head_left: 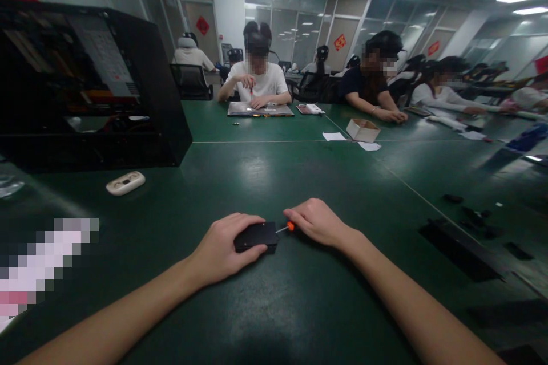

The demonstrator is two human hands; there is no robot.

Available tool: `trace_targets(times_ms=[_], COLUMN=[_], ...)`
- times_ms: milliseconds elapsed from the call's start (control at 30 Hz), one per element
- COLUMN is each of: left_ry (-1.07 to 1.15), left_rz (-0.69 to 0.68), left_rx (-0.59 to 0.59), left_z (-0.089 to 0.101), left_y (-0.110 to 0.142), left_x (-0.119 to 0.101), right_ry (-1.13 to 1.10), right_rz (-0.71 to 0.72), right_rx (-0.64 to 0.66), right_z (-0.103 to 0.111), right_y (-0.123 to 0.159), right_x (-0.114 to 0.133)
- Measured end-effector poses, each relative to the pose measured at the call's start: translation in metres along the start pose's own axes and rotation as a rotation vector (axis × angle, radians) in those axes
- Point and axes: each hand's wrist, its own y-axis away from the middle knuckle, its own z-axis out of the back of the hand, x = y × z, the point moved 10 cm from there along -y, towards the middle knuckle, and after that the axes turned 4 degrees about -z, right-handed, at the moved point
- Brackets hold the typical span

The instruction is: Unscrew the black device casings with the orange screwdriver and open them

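A small black box-shaped device lies on the green table in front of me. My left hand grips it from the left, thumb on the near side and fingers over the far side. Closed around the handle of a screwdriver is my right hand; the orange front of the handle shows, the rest is hidden in the fist. The thin metal shaft points left, and its tip meets the right end of the device. Whether the tip sits in a screw is too small to tell.
An open black computer case stands at the left, with a white oval case before it. Black parts lie at the right. Farther off are a small cardboard box and a person working on a flat panel.
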Motion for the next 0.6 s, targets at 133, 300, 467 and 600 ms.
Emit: trace_targets(times_ms=[133,300,467,600], left_ry=[0.035,0.083,0.101,0.131], left_rz=[0.004,-0.002,0.011,0.035], left_rx=[-0.025,-0.034,-0.054,-0.095], left_z=[0.004,0.007,0.009,0.013], left_y=[0.0,0.001,0.004,0.005], left_x=[0.0,-0.001,0.001,0.003], right_ry=[-0.217,-0.343,-0.413,-0.449], right_rz=[-0.028,-0.061,-0.098,-0.138], right_rx=[0.046,0.068,0.052,0.044], right_z=[-0.006,-0.012,-0.011,-0.011], right_y=[0.0,-0.001,-0.002,-0.001], right_x=[-0.011,-0.017,-0.022,-0.027])
